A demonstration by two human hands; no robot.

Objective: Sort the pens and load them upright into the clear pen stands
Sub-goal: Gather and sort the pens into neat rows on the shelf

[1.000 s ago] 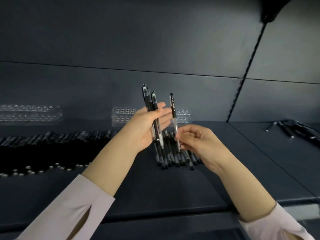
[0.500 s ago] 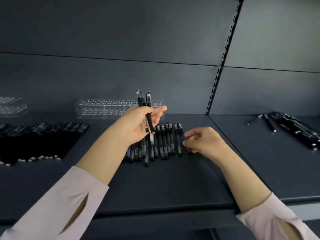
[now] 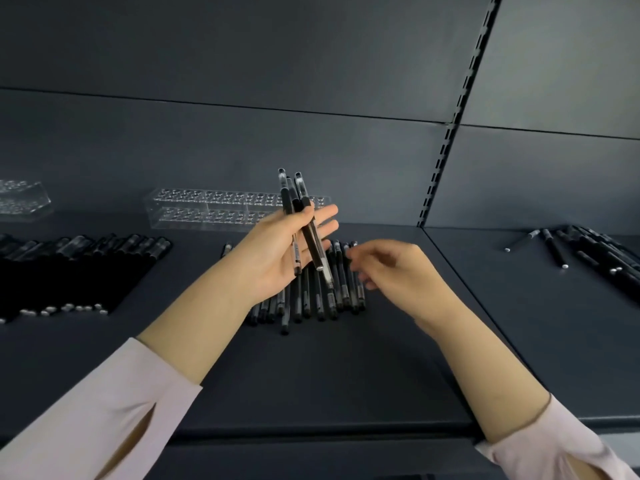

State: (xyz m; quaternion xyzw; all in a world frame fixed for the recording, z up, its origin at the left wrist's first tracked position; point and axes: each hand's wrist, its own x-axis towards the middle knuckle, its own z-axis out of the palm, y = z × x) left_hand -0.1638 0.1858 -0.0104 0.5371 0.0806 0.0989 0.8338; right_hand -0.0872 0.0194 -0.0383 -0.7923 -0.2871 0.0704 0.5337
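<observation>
Gathering step is proceeding. Left hand point(image 3: 277, 251) is clamping a small bundle point(image 3: 298, 216) upright, fingers extended. Right hand point(image 3: 391, 268), loosely curled and holding nothing, is hovering over the loose row point(image 3: 311, 296). Stand point(image 3: 207, 211) is sitting empty at 11 o'clock. Next move likely requires pinching one pen. Shelf point(image 3: 346, 382) front is offering ample room.

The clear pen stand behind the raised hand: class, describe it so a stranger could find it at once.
Start at the dark shelf and look to its back wall. The pen stand sits there, behind the left hand. Unlike the second stand cut off at the far left, it shows whole, with every hole empty.
</observation>
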